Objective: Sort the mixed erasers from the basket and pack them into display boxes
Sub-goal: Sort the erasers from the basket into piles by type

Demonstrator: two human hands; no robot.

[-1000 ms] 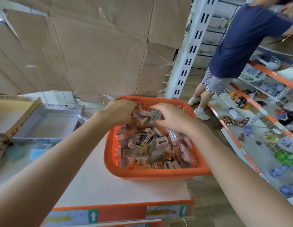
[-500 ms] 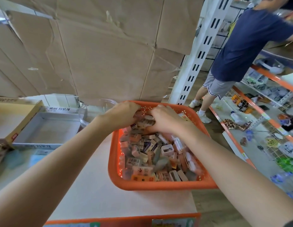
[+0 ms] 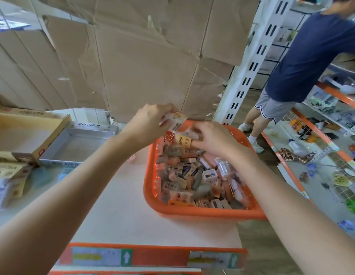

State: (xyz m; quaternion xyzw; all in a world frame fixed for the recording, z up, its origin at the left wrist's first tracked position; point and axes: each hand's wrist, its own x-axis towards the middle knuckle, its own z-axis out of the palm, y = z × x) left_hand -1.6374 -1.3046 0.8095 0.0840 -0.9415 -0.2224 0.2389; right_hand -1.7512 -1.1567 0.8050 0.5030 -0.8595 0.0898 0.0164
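At the far left, a tan cardboard display box is lying open on the white tabletop, and a shallow grey display box is sitting just beside it. The left hand is hovering over the far left corner of the orange plastic basket, its fingers curling round a small stack of wrapped erasers. The right hand is meeting it, pinching a tan-sleeved eraser. Beneath them, the mixed erasers are filling the basket. At the right, a person in a navy shirt is standing beside stocked shelves.
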